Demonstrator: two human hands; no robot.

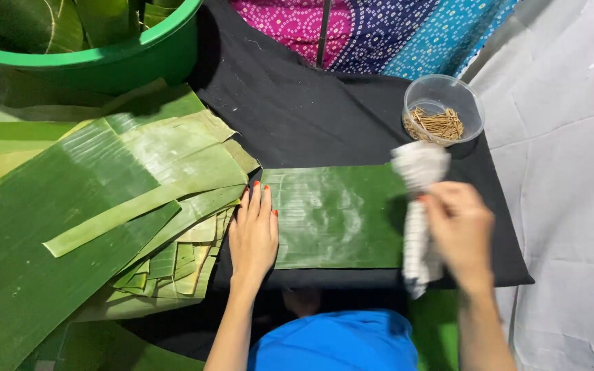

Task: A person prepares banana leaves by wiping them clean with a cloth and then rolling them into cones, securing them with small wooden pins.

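Note:
A rectangular green banana leaf piece point(335, 216) lies flat on a black cloth point(290, 110). My left hand point(254, 233) rests palm down on the leaf's left edge, fingers together and flat. My right hand point(458, 230) grips a white checked cloth point(417, 182) at the leaf's right end; the cloth is blurred and bunched above the hand, with a tail hanging below it.
A pile of long banana leaves point(84, 206) covers the left side, with smaller cut pieces point(180, 264) under it. A green tub point(97, 48) of leaves stands top left. A clear bowl point(443, 108) of small sticks sits beyond the leaf. White sheeting point(572, 172) lies right.

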